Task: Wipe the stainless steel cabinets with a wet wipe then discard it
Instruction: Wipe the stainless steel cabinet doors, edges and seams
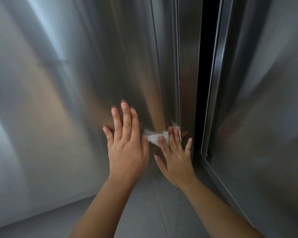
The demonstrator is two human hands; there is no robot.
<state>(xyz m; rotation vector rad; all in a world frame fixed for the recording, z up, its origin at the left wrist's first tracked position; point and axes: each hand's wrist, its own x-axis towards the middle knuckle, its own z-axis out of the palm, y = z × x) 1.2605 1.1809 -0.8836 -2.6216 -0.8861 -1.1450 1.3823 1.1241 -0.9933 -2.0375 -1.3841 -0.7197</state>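
A brushed stainless steel cabinet door (76, 74) fills the left and middle of the head view. My right hand (175, 157) presses a crumpled white wet wipe (156, 137) flat against the door, close to its right edge; fingers cover part of the wipe. My left hand (126, 143) lies flat on the same door just left of the wipe, fingers spread, holding nothing.
A dark vertical gap (206, 74) separates this door from a second steel cabinet panel (265, 100) on the right. A steel frame edge (230, 189) runs diagonally down to the lower right. A grey surface (50, 220) lies below the door at lower left.
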